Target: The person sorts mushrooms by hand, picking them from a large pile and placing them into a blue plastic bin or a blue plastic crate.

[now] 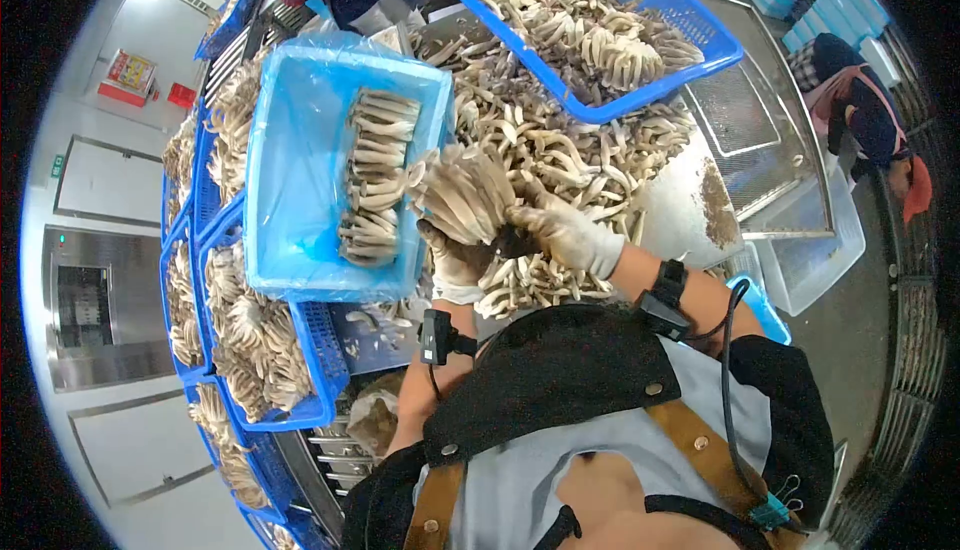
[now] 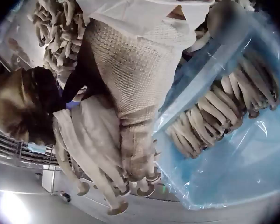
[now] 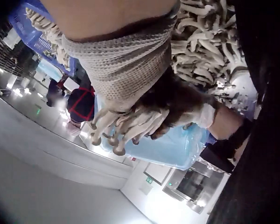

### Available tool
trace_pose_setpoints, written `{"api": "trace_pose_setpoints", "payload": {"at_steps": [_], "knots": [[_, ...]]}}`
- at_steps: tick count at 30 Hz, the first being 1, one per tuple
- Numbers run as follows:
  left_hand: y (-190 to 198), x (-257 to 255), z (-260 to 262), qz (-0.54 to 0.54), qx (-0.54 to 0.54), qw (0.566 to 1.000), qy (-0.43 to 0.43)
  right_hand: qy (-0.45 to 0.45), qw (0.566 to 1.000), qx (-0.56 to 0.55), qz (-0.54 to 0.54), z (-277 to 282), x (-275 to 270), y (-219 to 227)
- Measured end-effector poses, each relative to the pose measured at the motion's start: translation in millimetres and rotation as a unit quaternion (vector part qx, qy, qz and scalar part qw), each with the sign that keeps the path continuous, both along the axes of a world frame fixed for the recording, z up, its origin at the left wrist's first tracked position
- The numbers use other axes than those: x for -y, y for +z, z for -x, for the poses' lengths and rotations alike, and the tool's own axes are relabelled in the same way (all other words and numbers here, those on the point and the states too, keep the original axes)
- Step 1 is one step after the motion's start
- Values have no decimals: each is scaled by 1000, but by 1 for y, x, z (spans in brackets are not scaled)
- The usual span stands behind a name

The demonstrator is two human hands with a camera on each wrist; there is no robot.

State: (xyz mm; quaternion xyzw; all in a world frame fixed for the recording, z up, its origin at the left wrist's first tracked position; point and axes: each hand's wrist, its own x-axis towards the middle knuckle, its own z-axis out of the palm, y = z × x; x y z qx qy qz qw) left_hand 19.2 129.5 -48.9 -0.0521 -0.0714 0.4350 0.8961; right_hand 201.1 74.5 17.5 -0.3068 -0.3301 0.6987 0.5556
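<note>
The worktop (image 1: 690,195) bears loose mushrooms (image 1: 560,165), the lined blue tray (image 1: 300,170) just beside, likely for short reaches. Inside, a mushroom row (image 1: 375,190) lies packed side by side, seemingly saving room. Left hand (image 1: 455,262) and right hand (image 1: 568,232) grip a mushroom bunch (image 1: 462,193) above the pile, probably keeping it together.

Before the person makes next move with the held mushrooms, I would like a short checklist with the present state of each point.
1. Left hand holds the mushroom bunch: ok.
2. Right hand grips at the stem end: ok.
3. Blue lined tub has bare floor beside the mushroom row: ok.
4. Bunch laid in the tub: not ok, it is in the hands.
5. Stem ends clean: cannot tell, the gloves partly hide them.
</note>
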Motion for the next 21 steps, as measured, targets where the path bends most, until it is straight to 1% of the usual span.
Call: {"api": "trace_pose_setpoints", "payload": {"at_steps": [1,2,3,4,5,7,8,9,10,11,12,14,15,18,19,20,21], "knots": [[0,-3,-8,2,16,1000,-7,-27,994,106,-18,0,-9,-16],[8,-6,-12,-39,-85,996,7,-25,990,139,-3,-4,-8,2],[19,-5,-13,-78,-187,979,23,-9,969,249,-7,-14,-10,4],[30,-2,-13,-116,-288,950,39,10,935,353,-11,-22,-12,3],[41,0,-14,-154,-385,908,55,-54,918,391,-50,-22,-12,-8],[73,8,-24,-219,-393,890,76,-179,861,457,-130,-17,-16,-36],[81,10,-27,-251,-396,879,87,-159,892,413,-94,-21,-17,-30],[86,6,-20,-269,-385,880,68,-138,918,367,-57,-26,-17,-14],[91,5,-19,-244,-431,867,50,-116,941,318,-20,-30,-16,2],[113,6,-23,-218,-475,852,34,-82,971,224,-15,-34,-13,14],[125,6,-25,-191,-519,833,20,-70,967,242,-27,-33,-14,17],[95,10,-5,-217,-444,869,-26,-42,959,274,-49,-26,-13,18],[88,13,-3,-201,-424,883,-10,-72,936,338,-66,-18,-14,9],[66,16,-14,-161,-351,922,32,-53,918,388,-65,-24,-14,1],[53,15,-13,-153,-297,942,36,-22,881,472,-37,-35,-15,-9],[46,14,-13,-155,-214,964,21,65,865,496,-22,-45,-16,35],[40,13,-12,-156,-130,979,6,26,918,396,-1,-47,-7,53]]}}
